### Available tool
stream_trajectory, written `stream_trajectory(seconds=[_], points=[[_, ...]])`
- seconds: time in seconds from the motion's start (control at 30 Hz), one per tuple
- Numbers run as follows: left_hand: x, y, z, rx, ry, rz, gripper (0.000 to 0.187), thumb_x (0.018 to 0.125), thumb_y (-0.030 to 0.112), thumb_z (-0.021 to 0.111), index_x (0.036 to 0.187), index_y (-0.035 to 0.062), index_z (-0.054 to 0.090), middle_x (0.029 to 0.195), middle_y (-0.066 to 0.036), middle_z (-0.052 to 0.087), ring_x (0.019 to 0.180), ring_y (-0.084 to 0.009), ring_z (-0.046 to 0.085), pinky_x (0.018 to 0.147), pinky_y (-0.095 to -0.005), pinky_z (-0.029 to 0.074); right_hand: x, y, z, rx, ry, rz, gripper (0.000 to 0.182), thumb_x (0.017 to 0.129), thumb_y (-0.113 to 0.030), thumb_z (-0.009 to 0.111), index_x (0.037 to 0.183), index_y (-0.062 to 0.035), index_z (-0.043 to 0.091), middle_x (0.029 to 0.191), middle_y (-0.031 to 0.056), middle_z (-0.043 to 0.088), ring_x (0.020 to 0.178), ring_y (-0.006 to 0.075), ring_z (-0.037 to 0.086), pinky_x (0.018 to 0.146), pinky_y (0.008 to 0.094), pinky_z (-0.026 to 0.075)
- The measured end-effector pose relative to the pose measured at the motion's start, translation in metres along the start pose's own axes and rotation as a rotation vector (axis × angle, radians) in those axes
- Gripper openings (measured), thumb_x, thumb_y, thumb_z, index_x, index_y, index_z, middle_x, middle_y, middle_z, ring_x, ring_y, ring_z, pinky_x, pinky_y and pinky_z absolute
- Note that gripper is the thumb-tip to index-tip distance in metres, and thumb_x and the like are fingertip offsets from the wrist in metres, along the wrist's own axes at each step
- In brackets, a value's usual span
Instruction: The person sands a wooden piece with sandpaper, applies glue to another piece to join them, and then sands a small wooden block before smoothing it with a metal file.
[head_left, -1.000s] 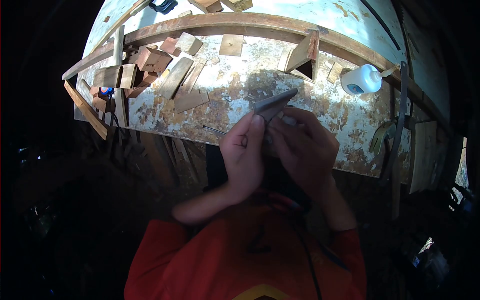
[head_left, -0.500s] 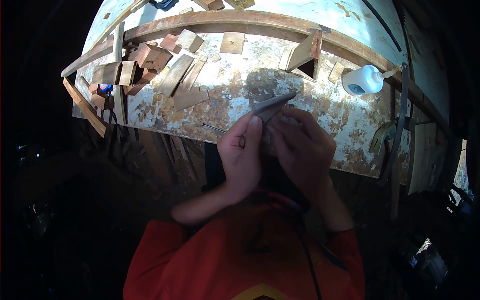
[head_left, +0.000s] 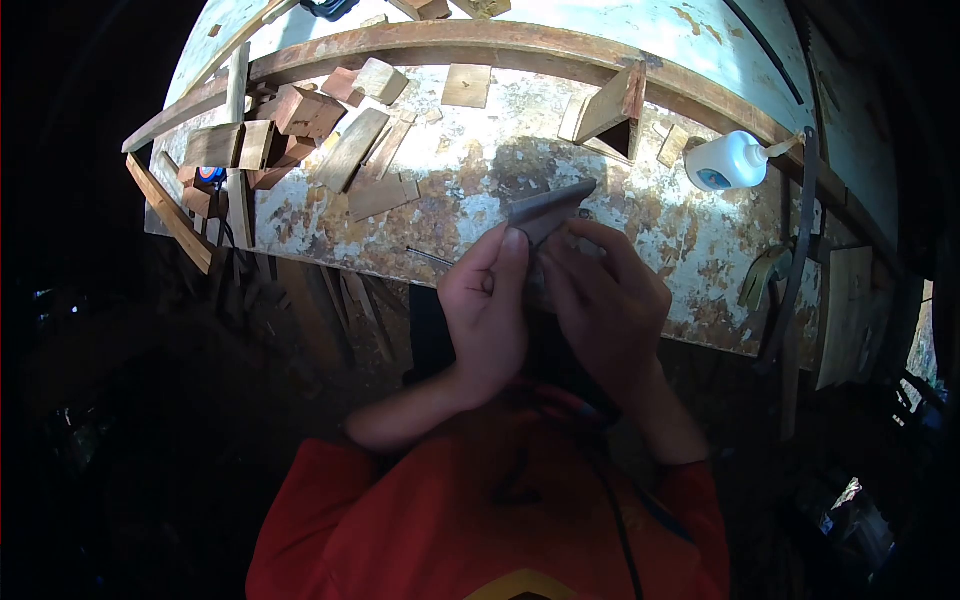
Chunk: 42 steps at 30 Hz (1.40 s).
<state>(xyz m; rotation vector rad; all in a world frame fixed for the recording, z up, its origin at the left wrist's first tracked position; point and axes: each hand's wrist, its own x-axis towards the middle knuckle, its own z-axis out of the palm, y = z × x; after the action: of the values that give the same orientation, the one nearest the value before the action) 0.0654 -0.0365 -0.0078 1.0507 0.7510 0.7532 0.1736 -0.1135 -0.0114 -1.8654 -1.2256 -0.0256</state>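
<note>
Between my hands, over the near edge of the worn bench, is a greyish flat piece, possibly a folded sheet; its material is hard to tell. My left hand pinches its lower left end, with the thumb on top. The fingers of my right hand are closed at its lower right side, and their tips are partly hidden. A thin metal rod lies on the bench just left of my left hand.
Wooden blocks and offcuts fill the bench's left side. A long wooden beam crosses behind. An angled wooden piece, a white bottle, a saw-like blade and a clamp-like tool are at the right.
The grey piece has tilted slightly, so more of its broad face shows. Both hands keep their hold with only slight movement.
</note>
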Motion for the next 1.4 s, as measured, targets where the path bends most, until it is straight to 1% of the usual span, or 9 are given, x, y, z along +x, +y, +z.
stream_trajectory(seconds=[0.1,0.23,0.63,0.77,0.93,1.03,1.13,1.27,1.4], points=[[0.0,-0.002,-0.005,0.007,-0.005,0.002,0.03,0.115,0.018,0.051,0.118,-0.0043,0.071,0.09,0.001,0.071,0.077,0.0002,0.058,0.064,-0.0164,0.045,-0.014,-0.01,0.0,0.013,-0.067,-0.114,0.021,0.079,-0.002,0.085,0.099,-0.0083,0.081,0.11,0.0058,0.075,0.061,0.0157,0.067,0.056,0.0302,0.054],[-0.003,-0.005,0.006,0.031,0.066,-0.034,0.03,0.115,0.018,0.051,0.119,-0.005,0.071,0.091,0.001,0.071,0.079,0.0002,0.059,0.066,-0.0169,0.046,-0.008,0.009,0.0,-0.058,-0.031,-0.034,0.018,0.079,-0.003,0.085,0.096,-0.009,0.082,0.111,0.0045,0.075,0.061,0.0153,0.067,0.055,0.0311,0.053],[0.0,-0.003,0.004,0.054,0.042,0.036,0.033,0.115,0.022,0.052,0.087,0.0065,0.057,0.079,0.008,0.05,0.072,0.0007,0.041,0.062,-0.0203,0.034,-0.017,0.015,-0.002,0.071,-0.052,0.018,0.022,0.078,-0.003,0.089,0.098,-0.0066,0.081,0.11,0.0094,0.077,0.067,0.0165,0.071,0.058,0.03,0.056],[-0.004,-0.007,0.001,-0.004,-0.01,0.051,0.029,0.116,0.018,0.051,0.116,-0.0036,0.07,0.09,0.002,0.067,0.079,0.0008,0.053,0.065,-0.0178,0.042,-0.009,0.01,-0.005,0.093,0.047,-0.026,0.023,0.078,-0.006,0.089,0.099,-0.0073,0.078,0.109,0.0088,0.076,0.064,0.0179,0.069,0.056,0.0325,0.055],[-0.007,-0.005,0.008,-0.038,0.028,-0.017,0.028,0.116,0.019,0.051,0.108,-0.0012,0.068,0.085,0.005,0.062,0.075,0.0014,0.049,0.063,-0.0182,0.038,-0.006,0.015,0.003,0.144,0.102,0.062,0.024,0.079,-0.007,0.089,0.101,-0.0084,0.079,0.106,0.0076,0.075,0.064,0.0165,0.069,0.055,0.0309,0.055],[-0.001,-0.012,-0.006,0.002,0.017,-0.045,0.03,0.115,0.024,0.051,0.093,0.0066,0.061,0.079,0.007,0.054,0.072,0.0008,0.044,0.062,-0.0195,0.035,-0.019,-0.002,0.005,0.118,-0.006,-0.122,0.024,0.078,-0.006,0.089,0.1,-0.0087,0.079,0.105,0.0065,0.075,0.063,0.0163,0.068,0.054,0.0302,0.054],[-0.01,-0.004,0.002,0.014,0.024,-0.063,0.03,0.116,0.024,0.051,0.093,0.0065,0.061,0.08,0.007,0.054,0.073,0.0005,0.046,0.062,-0.0195,0.036,-0.009,0.008,0.004,0.042,0.047,0.05,0.024,0.077,-0.005,0.088,0.1,-0.0091,0.079,0.104,0.005,0.074,0.063,0.0165,0.067,0.055,0.0304,0.054],[-0.006,0.004,0.007,-0.012,0.032,-0.059,0.031,0.115,0.025,0.052,0.091,0.0069,0.06,0.079,0.007,0.054,0.071,0.0004,0.044,0.061,-0.0199,0.035,-0.017,-0.004,0.006,0.114,0.047,-0.103,0.024,0.078,-0.007,0.09,0.1,-0.0087,0.079,0.104,0.0063,0.075,0.061,0.0166,0.066,0.054,0.0297,0.053],[-0.011,0.001,0.008,-0.044,0.03,-0.06,0.032,0.115,0.025,0.053,0.089,0.0077,0.059,0.079,0.007,0.053,0.071,0.0,0.044,0.061,-0.0205,0.035,-0.007,0.005,0.0,0.098,0.09,0.057,0.024,0.078,-0.002,0.09,0.1,-0.006,0.082,0.108,0.0088,0.076,0.058,0.0101,0.06,0.052,0.026,0.048]])
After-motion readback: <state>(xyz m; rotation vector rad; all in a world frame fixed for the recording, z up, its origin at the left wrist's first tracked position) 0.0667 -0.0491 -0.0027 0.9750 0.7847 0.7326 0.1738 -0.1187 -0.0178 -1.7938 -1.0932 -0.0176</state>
